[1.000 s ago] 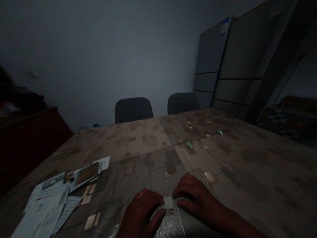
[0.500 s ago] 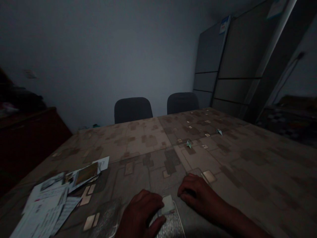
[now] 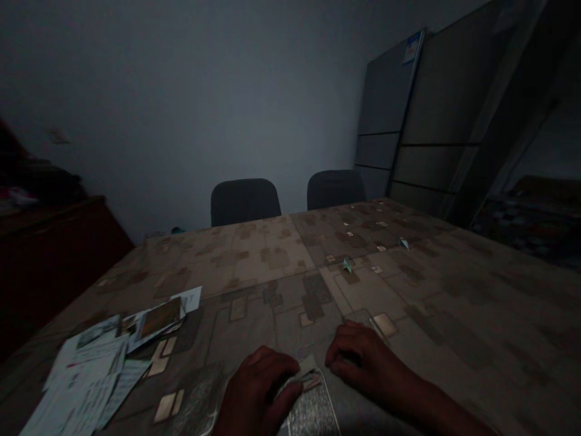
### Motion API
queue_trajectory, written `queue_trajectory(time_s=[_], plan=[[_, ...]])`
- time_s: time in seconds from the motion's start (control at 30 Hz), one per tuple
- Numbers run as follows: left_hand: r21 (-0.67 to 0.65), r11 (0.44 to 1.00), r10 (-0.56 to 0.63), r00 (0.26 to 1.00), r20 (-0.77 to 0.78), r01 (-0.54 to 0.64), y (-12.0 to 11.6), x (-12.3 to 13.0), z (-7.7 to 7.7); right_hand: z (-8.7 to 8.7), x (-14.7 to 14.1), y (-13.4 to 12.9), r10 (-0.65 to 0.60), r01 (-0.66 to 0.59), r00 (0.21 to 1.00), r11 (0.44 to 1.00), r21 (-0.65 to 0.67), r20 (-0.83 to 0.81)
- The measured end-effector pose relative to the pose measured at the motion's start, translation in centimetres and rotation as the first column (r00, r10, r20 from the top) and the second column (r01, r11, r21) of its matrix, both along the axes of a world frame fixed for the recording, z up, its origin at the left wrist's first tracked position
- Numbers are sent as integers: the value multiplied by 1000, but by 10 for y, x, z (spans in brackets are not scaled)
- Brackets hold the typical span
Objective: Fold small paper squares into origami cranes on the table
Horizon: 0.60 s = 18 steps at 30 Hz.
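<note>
A small pale paper piece (image 3: 308, 364) lies at the near middle of the table, its near part raised and showing a pinkish printed side. My left hand (image 3: 261, 387) is at its left edge, thumb and fingers closed on it; the fingertips' exact hold is dim. Just right of the paper, my right hand (image 3: 363, 357) rests on the table with curled fingers drawn in toward the thumb, and nothing shows in it. Farther off stand a small greenish folded-paper figure (image 3: 347, 265) and a pale bluish one (image 3: 403, 243).
A pile of printed papers (image 3: 82, 369) and a brownish picture card (image 3: 161, 317) lie at the left on the patterned tablecloth (image 3: 258, 266). Two dark chairs (image 3: 246, 203) stand beyond the far edge. A dark red cabinet (image 3: 59, 260) is at left. The room is dim.
The small paper, pale and flat-looking half a second ago, now has its near part lifted with a pinkish side showing. Both hands have hardly moved.
</note>
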<state>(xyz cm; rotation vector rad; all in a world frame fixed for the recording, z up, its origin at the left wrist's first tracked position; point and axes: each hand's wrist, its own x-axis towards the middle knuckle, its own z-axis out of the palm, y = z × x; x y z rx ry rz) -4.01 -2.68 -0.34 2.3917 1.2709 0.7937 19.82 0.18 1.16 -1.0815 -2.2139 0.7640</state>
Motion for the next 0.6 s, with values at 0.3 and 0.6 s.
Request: queue_trajectory(time_s=[0.3,0.6], plan=[[-57,995,92,992,85,-88,-5,1,2,3,-7,-3,43,-43,999,999,17,-5],[-34,992,127,984,121,-124,-5,-2,-3,0,-8,-3,95,-97,995,990,98,27]])
